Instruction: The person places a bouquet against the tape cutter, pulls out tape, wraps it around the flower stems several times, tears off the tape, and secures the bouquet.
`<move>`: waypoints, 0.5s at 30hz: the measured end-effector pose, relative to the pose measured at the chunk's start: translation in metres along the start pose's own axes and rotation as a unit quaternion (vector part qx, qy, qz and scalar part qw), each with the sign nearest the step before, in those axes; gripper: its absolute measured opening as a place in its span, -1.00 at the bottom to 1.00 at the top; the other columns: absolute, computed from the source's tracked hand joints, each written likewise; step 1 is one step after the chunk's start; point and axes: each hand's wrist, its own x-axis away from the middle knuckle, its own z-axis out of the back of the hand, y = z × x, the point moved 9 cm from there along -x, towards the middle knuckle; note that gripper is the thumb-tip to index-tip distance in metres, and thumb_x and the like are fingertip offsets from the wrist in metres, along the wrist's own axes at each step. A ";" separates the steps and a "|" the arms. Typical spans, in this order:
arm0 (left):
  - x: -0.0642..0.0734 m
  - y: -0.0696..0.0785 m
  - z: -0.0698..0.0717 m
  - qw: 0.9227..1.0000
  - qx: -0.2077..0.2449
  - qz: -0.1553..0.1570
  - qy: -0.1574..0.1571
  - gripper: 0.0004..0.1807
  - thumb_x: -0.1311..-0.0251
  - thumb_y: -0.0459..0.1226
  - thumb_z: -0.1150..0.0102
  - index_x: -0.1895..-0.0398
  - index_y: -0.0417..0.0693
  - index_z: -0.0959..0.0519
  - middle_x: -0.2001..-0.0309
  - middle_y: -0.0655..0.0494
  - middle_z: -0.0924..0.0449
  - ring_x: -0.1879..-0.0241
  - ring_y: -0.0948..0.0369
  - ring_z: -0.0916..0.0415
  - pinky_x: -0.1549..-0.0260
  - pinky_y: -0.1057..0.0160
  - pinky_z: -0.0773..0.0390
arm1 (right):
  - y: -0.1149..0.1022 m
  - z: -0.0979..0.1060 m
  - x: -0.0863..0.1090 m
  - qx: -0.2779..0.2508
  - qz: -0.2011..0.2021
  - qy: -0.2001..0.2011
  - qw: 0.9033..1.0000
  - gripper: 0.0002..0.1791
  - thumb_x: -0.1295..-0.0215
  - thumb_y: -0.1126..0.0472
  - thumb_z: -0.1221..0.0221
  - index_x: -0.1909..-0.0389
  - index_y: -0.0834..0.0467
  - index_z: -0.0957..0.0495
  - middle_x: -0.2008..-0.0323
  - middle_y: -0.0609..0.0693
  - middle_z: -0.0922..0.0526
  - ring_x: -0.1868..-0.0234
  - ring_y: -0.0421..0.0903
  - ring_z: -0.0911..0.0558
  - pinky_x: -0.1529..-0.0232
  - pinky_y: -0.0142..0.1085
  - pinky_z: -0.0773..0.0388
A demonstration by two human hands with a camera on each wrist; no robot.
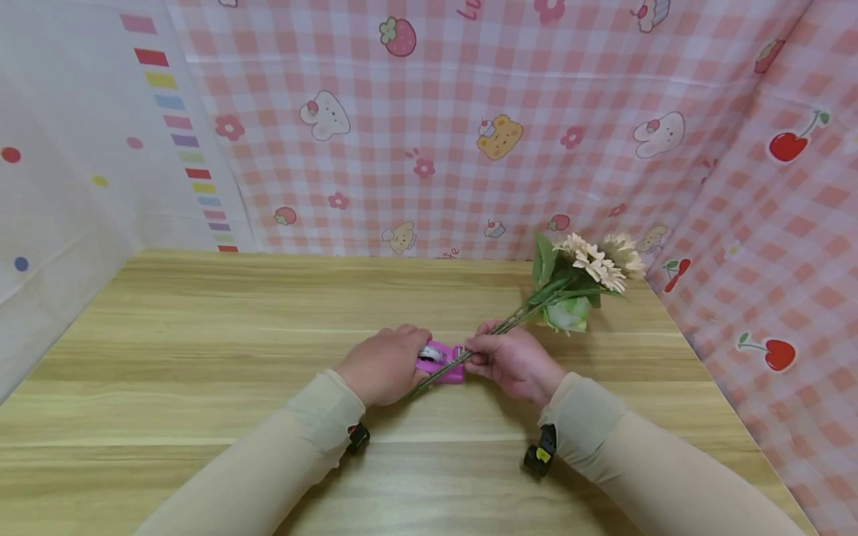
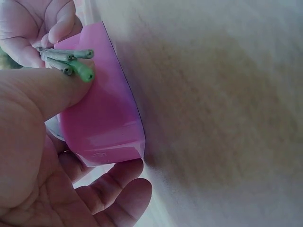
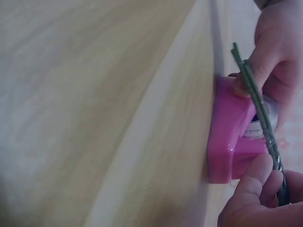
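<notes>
A pink tape dispenser point(image 1: 456, 375) with a roll of clear tape point(image 1: 430, 354) in it sits on the table. My left hand point(image 1: 385, 365) grips it from the left, thumb on the near side and fingers on the far side. My right hand point(image 1: 516, 366) pinches the green stems point(image 3: 260, 106) of a bunch of artificial flowers point(image 1: 596, 266) close to the dispenser's right end. Slanting across the dispenser, the stems reach past my left thumb; their cut ends point(image 2: 84, 72) show in the left wrist view. Pale daisy-like blooms, a light green bloom point(image 1: 568, 314) and leaves point to the far right.
Under both hands lies a wood-grain table point(image 1: 221, 327). A pink checked cloth point(image 1: 375, 171) hangs along its back edge and another patterned cloth point(image 1: 751, 298) along the right. White dotted cloth point(image 1: 60, 193) covers the left side.
</notes>
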 end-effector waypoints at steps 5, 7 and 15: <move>0.000 0.000 0.000 1.000 0.000 -0.002 0.005 -0.37 -0.47 0.03 -0.23 -0.46 -0.08 -0.44 -0.38 -0.04 -0.55 -0.31 -0.10 -0.54 -0.38 -0.05 -0.54 | 0.003 0.005 0.000 0.040 -0.016 0.020 0.999 -0.81 -0.52 0.36 -0.12 0.34 0.08 -0.46 0.45 -0.07 -0.64 0.49 -0.20 -0.59 0.38 -0.38 -0.68; 0.000 0.000 0.000 1.000 -0.001 -0.002 0.008 -0.38 -0.46 0.04 -0.24 -0.44 -0.07 -0.46 -0.36 -0.03 -0.56 -0.29 -0.10 -0.55 -0.35 -0.05 -0.56 | 0.004 0.007 0.001 0.062 -0.023 0.023 0.998 -0.86 -0.53 0.30 -0.14 0.29 0.09 -0.46 0.48 -0.07 -0.64 0.51 -0.20 -0.58 0.41 -0.37 -0.67; -0.001 -0.001 -0.002 1.000 0.003 0.002 0.003 -0.35 -0.46 0.04 -0.25 -0.47 -0.07 -0.44 -0.40 -0.04 -0.53 -0.32 -0.10 -0.53 -0.38 -0.05 -0.54 | 0.002 0.004 0.004 0.060 -0.028 0.005 0.998 -0.89 -0.52 0.31 -0.14 0.28 0.15 -0.47 0.54 -0.06 -0.67 0.50 -0.21 -0.66 0.35 -0.36 -0.74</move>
